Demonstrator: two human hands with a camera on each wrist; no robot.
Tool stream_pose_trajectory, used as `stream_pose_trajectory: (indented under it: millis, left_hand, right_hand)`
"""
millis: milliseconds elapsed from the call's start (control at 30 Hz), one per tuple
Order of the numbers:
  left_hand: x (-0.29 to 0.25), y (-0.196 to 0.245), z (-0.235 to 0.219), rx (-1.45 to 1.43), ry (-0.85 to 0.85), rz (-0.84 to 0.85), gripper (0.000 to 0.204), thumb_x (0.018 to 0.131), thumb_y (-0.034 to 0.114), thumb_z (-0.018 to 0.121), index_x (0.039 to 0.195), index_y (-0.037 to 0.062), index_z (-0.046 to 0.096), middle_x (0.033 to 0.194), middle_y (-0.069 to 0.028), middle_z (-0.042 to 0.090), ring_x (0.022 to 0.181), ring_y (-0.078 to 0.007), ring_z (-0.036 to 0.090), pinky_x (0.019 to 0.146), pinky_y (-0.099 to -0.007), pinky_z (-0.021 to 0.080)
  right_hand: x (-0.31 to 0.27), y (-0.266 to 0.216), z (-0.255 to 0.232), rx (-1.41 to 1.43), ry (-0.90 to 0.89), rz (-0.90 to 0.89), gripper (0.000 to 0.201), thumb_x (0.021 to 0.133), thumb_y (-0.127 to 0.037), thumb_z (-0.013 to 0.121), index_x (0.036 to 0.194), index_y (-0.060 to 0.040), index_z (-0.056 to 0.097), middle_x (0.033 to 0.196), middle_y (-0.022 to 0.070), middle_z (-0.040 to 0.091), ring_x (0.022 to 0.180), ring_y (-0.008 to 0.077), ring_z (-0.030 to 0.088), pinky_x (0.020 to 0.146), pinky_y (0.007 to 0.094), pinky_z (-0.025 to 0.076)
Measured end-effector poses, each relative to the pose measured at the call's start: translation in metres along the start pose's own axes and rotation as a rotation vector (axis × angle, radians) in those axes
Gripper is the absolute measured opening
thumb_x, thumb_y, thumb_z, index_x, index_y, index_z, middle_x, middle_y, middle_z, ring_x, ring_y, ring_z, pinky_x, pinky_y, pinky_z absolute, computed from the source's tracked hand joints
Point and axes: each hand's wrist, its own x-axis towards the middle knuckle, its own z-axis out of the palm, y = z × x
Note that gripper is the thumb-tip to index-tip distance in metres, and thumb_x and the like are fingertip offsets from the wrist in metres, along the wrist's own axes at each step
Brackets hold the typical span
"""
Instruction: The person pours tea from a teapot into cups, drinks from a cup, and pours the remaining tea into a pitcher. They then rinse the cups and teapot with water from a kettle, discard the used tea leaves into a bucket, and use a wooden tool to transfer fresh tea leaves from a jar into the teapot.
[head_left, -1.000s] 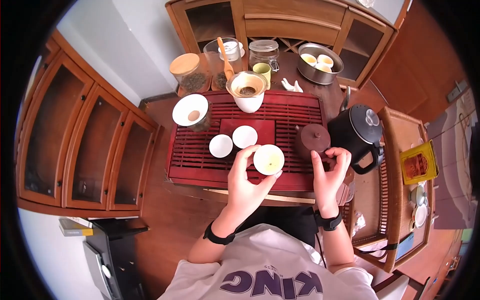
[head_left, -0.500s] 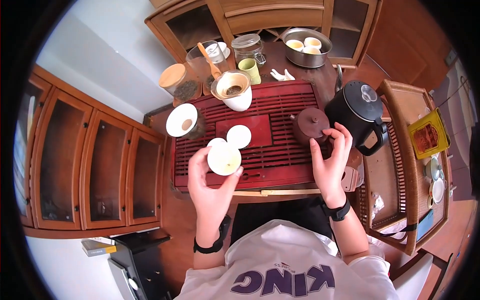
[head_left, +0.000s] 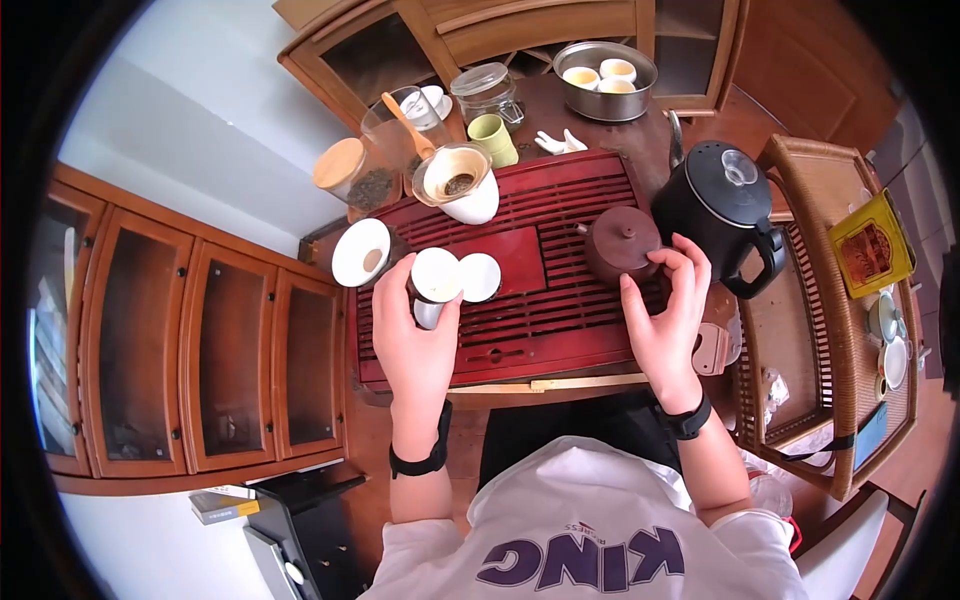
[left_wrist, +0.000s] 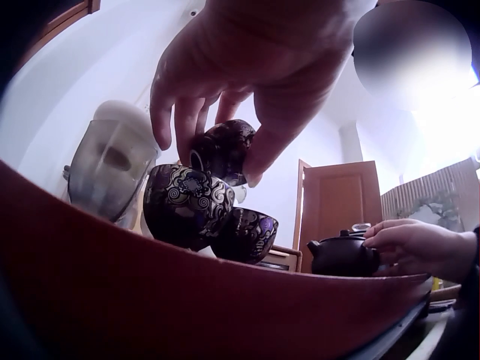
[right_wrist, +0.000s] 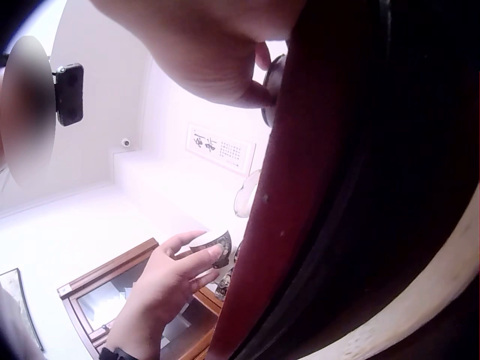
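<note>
My left hand point(head_left: 412, 325) pinches a patterned dark cup with a white inside point(head_left: 436, 274) by its sides, tilted above the tray. In the left wrist view that cup point(left_wrist: 229, 150) is held over two more patterned cups, one nearer point(left_wrist: 187, 206) and one behind point(left_wrist: 246, 235). One of these shows its white inside point(head_left: 481, 277) beside the held cup; the other point(head_left: 428, 314) is partly covered by it. My right hand point(head_left: 668, 325) has its thumb and fingers round the near side of a brown teapot point(head_left: 622, 245) standing on the red slatted tray point(head_left: 560, 345).
A black kettle point(head_left: 722, 200) stands right of the tray. At its far left are a strainer on a white pitcher point(head_left: 470, 195) and a white-rimmed glass vessel point(head_left: 361, 252). Jars point(head_left: 487, 90), a green cup point(head_left: 494, 140) and a metal bowl of cups point(head_left: 606, 100) stand behind.
My left hand has carried its cup leftward and away from my body, over the other cups, and tilted it. My right hand stays at the teapot. The head view has shifted.
</note>
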Motion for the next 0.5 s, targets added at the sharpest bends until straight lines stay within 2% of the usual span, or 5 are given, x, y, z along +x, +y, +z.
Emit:
stream_pose_trajectory:
  millis: [167, 233, 500]
  left_hand:
    - [0.004, 0.002, 0.002, 0.134, 0.004, 0.090, 0.055, 0.076, 0.003, 0.081, 0.127, 0.0042, 0.060, 0.122, -0.0129, 0.062, 0.115, -0.0287, 0.062, 0.100, -0.0402, 0.049]
    - [0.006, -0.002, 0.003, 0.197, -0.001, 0.178, 0.054, 0.077, 0.002, 0.080, 0.127, 0.0056, 0.061, 0.123, -0.0135, 0.062, 0.116, -0.0316, 0.061, 0.099, -0.0419, 0.049]
    - [0.012, -0.004, 0.001, 0.328, -0.023, 0.302, 0.050, 0.077, -0.001, 0.075, 0.125, 0.0066, 0.062, 0.126, -0.0132, 0.060, 0.118, -0.0355, 0.059, 0.100, -0.0452, 0.048]
  right_hand:
    - [0.000, -0.003, -0.001, 0.008, -0.007, 0.018, 0.040, 0.079, -0.007, 0.077, 0.114, -0.0062, 0.058, 0.134, 0.0210, 0.045, 0.122, 0.0376, 0.050, 0.099, 0.0434, 0.045]
    - [0.001, -0.003, -0.001, 0.009, -0.008, 0.019, 0.040, 0.079, -0.007, 0.077, 0.114, -0.0062, 0.057, 0.134, 0.0211, 0.045, 0.123, 0.0379, 0.050, 0.099, 0.0437, 0.045]
    - [0.001, -0.004, -0.002, -0.016, -0.015, -0.005, 0.041, 0.079, -0.007, 0.077, 0.114, -0.0060, 0.057, 0.135, 0.0217, 0.045, 0.123, 0.0388, 0.050, 0.100, 0.0446, 0.044]
